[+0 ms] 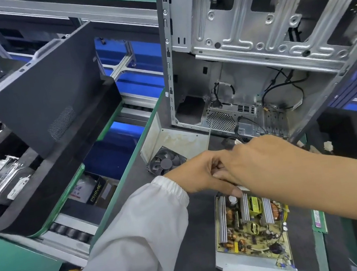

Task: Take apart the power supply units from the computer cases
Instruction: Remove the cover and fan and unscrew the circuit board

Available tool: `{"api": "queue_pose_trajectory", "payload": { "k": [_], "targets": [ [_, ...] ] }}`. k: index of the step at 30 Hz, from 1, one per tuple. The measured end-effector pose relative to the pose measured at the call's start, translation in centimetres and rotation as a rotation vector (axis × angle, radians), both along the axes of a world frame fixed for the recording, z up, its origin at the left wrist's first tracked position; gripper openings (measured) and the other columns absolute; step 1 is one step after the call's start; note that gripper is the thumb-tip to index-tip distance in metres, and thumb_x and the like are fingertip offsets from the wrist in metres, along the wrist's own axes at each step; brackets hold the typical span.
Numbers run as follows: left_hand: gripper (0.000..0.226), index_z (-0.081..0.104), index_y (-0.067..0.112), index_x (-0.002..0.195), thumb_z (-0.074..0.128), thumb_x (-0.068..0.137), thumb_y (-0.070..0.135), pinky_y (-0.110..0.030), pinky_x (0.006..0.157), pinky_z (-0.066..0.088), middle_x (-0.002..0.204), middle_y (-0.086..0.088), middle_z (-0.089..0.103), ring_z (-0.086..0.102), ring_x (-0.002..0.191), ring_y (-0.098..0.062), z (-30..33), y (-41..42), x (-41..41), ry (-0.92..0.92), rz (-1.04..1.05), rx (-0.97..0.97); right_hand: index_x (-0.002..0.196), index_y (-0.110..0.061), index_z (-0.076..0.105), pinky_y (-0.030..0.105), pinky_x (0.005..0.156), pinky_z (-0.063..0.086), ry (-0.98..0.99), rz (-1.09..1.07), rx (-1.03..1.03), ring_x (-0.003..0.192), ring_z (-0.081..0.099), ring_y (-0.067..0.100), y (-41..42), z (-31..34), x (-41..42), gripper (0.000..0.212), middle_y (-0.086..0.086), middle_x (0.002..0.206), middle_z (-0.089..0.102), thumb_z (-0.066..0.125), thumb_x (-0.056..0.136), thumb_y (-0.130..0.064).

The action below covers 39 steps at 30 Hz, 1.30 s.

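An opened power supply unit (pixel 253 251) lies on the dark mat, its circuit board with heatsinks, coils and capacitors bare in a metal tray. Its removed cover (pixel 180 138) lies beyond it, with the black fan (pixel 165 161) attached. The open computer case (pixel 252 44) stands behind, cables hanging loose inside. My left hand (pixel 199 176), in a white sleeve, has its fingers curled and its thumb down on the tray's far edge. My right hand (pixel 265 157) reaches across over the left hand; its fingertips are hidden where the two hands meet.
A black case side panel (pixel 47 91) leans over a roller conveyor (pixel 72 233) to the left. Trays beside it hold heatsinks and boxed parts. A green memory stick (pixel 319 221) lies right of the power supply. White connectors (pixel 328 145) lie near the case's corner.
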State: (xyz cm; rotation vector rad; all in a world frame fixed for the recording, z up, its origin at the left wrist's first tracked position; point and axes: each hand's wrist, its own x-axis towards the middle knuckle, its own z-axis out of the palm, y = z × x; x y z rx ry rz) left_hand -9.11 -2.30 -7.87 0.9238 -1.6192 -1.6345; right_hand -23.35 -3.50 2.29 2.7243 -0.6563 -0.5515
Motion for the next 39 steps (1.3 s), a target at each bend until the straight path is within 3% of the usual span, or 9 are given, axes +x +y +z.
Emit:
{"api": "queue_pose_trajectory", "payload": {
  "k": [4, 7, 10, 15, 17, 23, 31, 35, 39],
  "targets": [
    [0.024, 0.073, 0.024, 0.083, 0.077, 0.077, 0.001, -0.021, 0.079, 0.045, 0.076, 0.002, 0.067, 0.062, 0.075, -0.012, -0.1, 0.0, 1.1, 0.014, 0.039, 0.04, 0.117, -0.032, 0.025, 0.022, 0.048, 0.02, -0.036, 0.014, 0.206, 0.081, 0.031, 0.015, -0.8, 0.0, -1.1, 0.049, -0.003, 0.1, 0.024, 0.061, 0.085, -0.02],
    [0.019, 0.069, 0.008, 0.082, 0.083, 0.07, 0.004, -0.029, 0.069, 0.04, 0.07, -0.02, 0.058, 0.053, 0.066, -0.026, -0.2, 0.0, 0.8, -0.035, 0.104, 0.023, 0.118, -0.036, 0.024, 0.022, 0.05, 0.023, -0.042, 0.029, 0.271, 0.074, 0.036, 0.009, -1.5, 0.5, -1.5, 0.052, -0.008, 0.094, 0.027, 0.059, 0.084, -0.054],
    [0.036, 0.051, -0.011, 0.089, 0.081, 0.072, -0.003, -0.041, 0.068, 0.036, 0.075, -0.022, 0.047, 0.04, 0.073, -0.03, -0.3, 0.0, -0.1, -0.038, 0.145, 0.045, 0.113, -0.022, 0.036, 0.024, 0.043, 0.018, -0.106, -0.073, 0.096, 0.057, 0.043, 0.01, -1.3, 1.1, -0.9, 0.072, -0.004, 0.069, 0.032, 0.022, 0.074, -0.081],
    [0.031, 0.069, 0.024, 0.091, 0.079, 0.075, -0.001, -0.029, 0.071, 0.038, 0.069, -0.008, 0.04, 0.04, 0.067, -0.017, 0.0, 0.2, 0.7, -0.013, 0.076, 0.016, 0.127, -0.025, 0.031, 0.024, 0.043, 0.017, -0.056, -0.024, 0.157, 0.064, 0.04, 0.011, -1.1, 0.5, -0.9, 0.036, -0.005, 0.081, 0.033, 0.046, 0.098, -0.041],
    [0.015, 0.073, 0.014, 0.085, 0.08, 0.073, 0.015, -0.032, 0.074, 0.034, 0.067, -0.013, 0.041, 0.037, 0.069, -0.022, 0.3, 0.3, 0.9, -0.025, 0.078, 0.062, 0.127, -0.029, 0.026, 0.022, 0.044, 0.017, -0.023, -0.015, 0.248, 0.061, 0.028, 0.007, -1.5, 1.1, -1.2, 0.044, -0.007, 0.084, 0.022, 0.055, 0.095, -0.029],
    [0.029, 0.065, 0.026, 0.081, 0.086, 0.063, 0.017, -0.042, 0.066, 0.045, 0.071, -0.009, 0.053, 0.049, 0.069, -0.022, 0.1, 0.6, -0.4, -0.043, 0.196, 0.016, 0.092, -0.022, 0.027, 0.027, 0.048, 0.027, -0.151, -0.038, 0.199, 0.062, 0.047, 0.016, -2.4, 1.9, -1.1, 0.062, -0.004, 0.07, 0.039, 0.037, 0.076, -0.081],
    [0.022, 0.07, 0.03, 0.078, 0.079, 0.075, 0.01, -0.015, 0.054, 0.022, 0.056, 0.013, 0.023, 0.021, 0.054, -0.007, -0.2, 0.3, 1.8, -0.099, 0.164, -0.016, 0.121, -0.035, 0.029, 0.024, 0.05, 0.024, -0.107, -0.007, 0.404, 0.062, 0.034, 0.006, -2.9, 1.8, -1.8, 0.037, -0.009, 0.087, 0.033, 0.05, 0.094, -0.048],
    [0.029, 0.061, 0.023, 0.077, 0.086, 0.065, 0.014, -0.033, 0.06, 0.025, 0.066, -0.013, 0.037, 0.028, 0.06, -0.029, -0.4, 0.1, 0.4, -0.067, 0.264, -0.017, 0.099, -0.022, 0.04, 0.026, 0.046, 0.025, -0.161, 0.025, 0.24, 0.053, 0.034, 0.012, -3.1, 2.0, -1.0, 0.055, -0.007, 0.068, 0.038, 0.042, 0.081, -0.074],
    [0.028, 0.066, 0.029, 0.086, 0.085, 0.068, 0.019, -0.041, 0.073, 0.031, 0.073, -0.017, 0.044, 0.038, 0.07, -0.029, -0.3, 0.0, 1.0, -0.028, 0.204, 0.022, 0.122, -0.023, 0.038, 0.027, 0.045, 0.02, -0.109, 0.048, 0.179, 0.054, 0.03, 0.014, -2.7, 1.2, -0.6, 0.031, -0.004, 0.071, 0.03, 0.043, 0.098, -0.043]
  ]
}}
